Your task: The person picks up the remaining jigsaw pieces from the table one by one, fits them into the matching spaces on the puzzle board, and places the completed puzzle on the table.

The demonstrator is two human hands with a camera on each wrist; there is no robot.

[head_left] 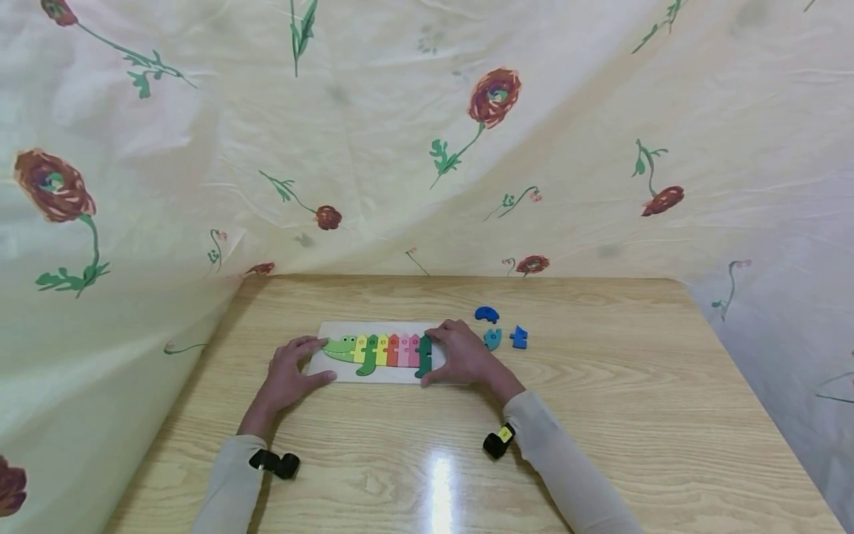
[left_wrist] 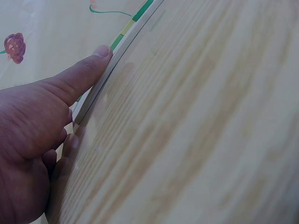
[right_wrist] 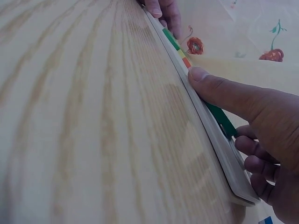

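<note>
Both hands hold the puzzle board [head_left: 347, 371] flat on the table [head_left: 600, 415]: left hand [head_left: 290, 374] steadies one end, right hand [head_left: 463, 356] presses the dark green piece [head_left: 424, 357].

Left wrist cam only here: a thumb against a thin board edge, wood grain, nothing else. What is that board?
Observer: A crocodile puzzle board lying flat on the wooden table; coloured pieces fill it from the green head to a dark green piece.
Operator: Where's the other hand?
Observer: The right hand rests on the board's right end, thumb against the near edge beside the dark green piece.
Operator: Any pieces off the board?
Observer: Three blue pieces lie loose on the table just right of the right hand: a dark blue curved one, a teal one and a blue one.
Operator: And my hand, holding anything?
Observer: The left hand only steadies the board's left end; it grips no piece.
</note>
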